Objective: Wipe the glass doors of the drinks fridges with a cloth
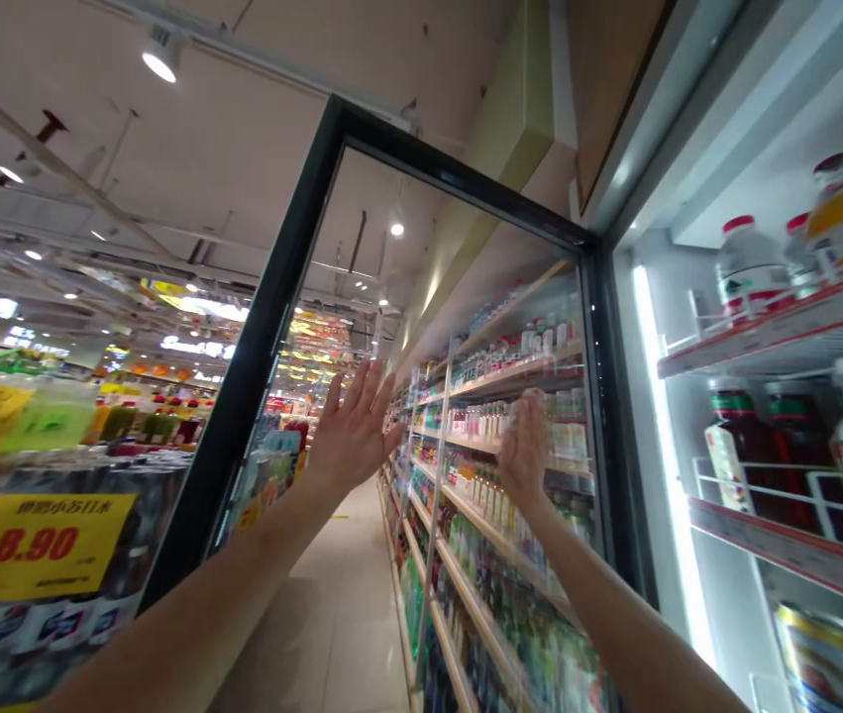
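Note:
A tall glass door (445, 267) with a black frame stands swung open from a lit drinks cooler (678, 584). My left hand (354, 426) is raised in front of the pane, palm forward, its fingers stretched and spread. Farther right, my right hand (525, 451) is also up before the glass, fingers stretched upward and somewhat blurred. Neither hand holds anything. Whether the palms touch the pane or stop just short of it, I cannot tell.
Inside the cooler at right, bottles (752, 262) stand on wire-fronted shelves (785, 317). Beyond the glass, long drink shelves (491, 446) line an aisle floor (339, 604). At left, stacked packs of drinks (35, 634) carry a yellow price sign (39, 545).

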### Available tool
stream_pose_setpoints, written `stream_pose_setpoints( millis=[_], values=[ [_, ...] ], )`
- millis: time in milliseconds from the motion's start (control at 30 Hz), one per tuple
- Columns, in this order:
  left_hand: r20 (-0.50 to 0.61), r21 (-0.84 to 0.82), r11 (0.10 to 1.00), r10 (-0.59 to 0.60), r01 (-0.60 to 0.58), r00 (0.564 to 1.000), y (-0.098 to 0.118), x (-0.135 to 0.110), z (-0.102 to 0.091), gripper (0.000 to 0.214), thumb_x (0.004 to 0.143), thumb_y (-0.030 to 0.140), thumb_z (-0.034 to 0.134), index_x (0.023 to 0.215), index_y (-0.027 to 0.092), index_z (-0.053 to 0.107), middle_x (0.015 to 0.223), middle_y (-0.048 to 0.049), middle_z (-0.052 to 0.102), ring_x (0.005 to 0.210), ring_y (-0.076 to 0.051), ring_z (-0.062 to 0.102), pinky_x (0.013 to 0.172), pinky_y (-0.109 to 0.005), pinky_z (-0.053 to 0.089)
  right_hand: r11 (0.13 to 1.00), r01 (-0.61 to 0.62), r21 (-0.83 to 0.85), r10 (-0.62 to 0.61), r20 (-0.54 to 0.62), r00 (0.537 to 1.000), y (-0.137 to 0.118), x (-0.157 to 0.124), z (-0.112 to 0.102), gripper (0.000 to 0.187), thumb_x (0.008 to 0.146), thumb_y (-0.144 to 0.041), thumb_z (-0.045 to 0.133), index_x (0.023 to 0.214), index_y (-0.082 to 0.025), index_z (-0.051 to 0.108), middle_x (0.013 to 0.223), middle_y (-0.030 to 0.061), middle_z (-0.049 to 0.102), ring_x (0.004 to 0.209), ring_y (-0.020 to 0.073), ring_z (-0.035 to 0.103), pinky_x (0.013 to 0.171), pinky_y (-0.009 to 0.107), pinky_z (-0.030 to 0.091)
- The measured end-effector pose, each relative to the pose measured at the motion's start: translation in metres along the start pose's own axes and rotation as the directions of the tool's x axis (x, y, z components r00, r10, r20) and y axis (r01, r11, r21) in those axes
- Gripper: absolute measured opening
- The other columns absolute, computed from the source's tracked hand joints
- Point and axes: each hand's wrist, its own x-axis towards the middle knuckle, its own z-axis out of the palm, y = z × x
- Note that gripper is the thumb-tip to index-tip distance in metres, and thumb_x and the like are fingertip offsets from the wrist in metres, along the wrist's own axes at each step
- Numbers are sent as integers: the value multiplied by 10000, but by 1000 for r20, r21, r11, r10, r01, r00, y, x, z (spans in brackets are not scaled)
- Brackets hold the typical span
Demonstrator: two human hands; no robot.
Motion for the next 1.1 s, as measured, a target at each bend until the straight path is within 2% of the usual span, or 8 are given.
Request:
stream_pose_setpoints(
  millis=[133,367,467,600,733,833,1000,1100],
  values=[
    [8,-24,1000,-9,9,1000,-3,-1,4,594,891,430,378,1402,136,306,1492,-148,241,1401,-279,163,1118,-512,145,936,341,89,-352,170,921,-32,-15,8,529,891,-222,327,1419,-252,290,1451,64,355,1369,192,268,1100,446,274],
    [28,-20,1000,-14,14,1000,-1,0,1,600,890,418,385,1407,125,300,1497,-145,228,1401,-290,153,1119,-515,141,990,-125,-64,122,-51,991,15,-2,-3,528,902,-242,282,1426,-177,277,1469,132,303,1382,237,233,1071,516,282],
    [25,-4,1000,-10,10,1000,-1,-1,2,604,894,433,377,1404,118,304,1498,-144,223,1399,-290,160,1120,-511,140,996,85,-10,-85,38,996,-15,-16,-2,550,897,-216,302,1442,-207,231,1478,108,294,1387,214,224,1082,475,278],
    [16,2,1000,-14,13,1000,-3,-2,3,606,901,442,363,1411,124,290,1497,-139,232,1396,-285,178,1118,-507,152,887,444,131,-463,241,853,-45,-28,1,571,886,-222,357,1439,-273,227,1449,52,367,1383,177,237,1113,433,232],
    [37,-4,1000,-19,19,999,-1,-2,2,599,896,433,374,1400,115,314,1493,-147,235,1396,-292,174,1118,-508,155,989,146,-3,-144,121,982,-20,-4,2,532,905,-245,293,1435,-242,252,1454,83,349,1372,196,261,1105,468,230],
    [37,-19,1000,-23,24,999,0,-1,1,592,890,435,384,1394,128,326,1493,-143,236,1398,-279,173,1121,-502,151,998,-64,-21,65,3,998,-20,9,7,533,910,-251,273,1440,-205,243,1465,114,318,1379,225,241,1083,494,263],
    [-21,-32,999,-7,6,1000,-4,-3,2,549,899,401,382,1378,135,351,1485,-142,265,1395,-269,192,1123,-497,152,955,278,101,-292,165,942,-71,-10,17,593,892,-209,308,1462,-225,146,1473,88,313,1393,207,209,1112,467,230],
    [-66,-88,992,88,-94,994,-2,-5,1,494,908,310,362,1376,151,353,1457,-122,339,1381,-225,248,1134,-461,164,949,267,171,-294,166,941,-85,-16,16,646,880,-218,321,1470,-194,60,1468,101,321,1384,204,234,1118,480,219]
  ],
)
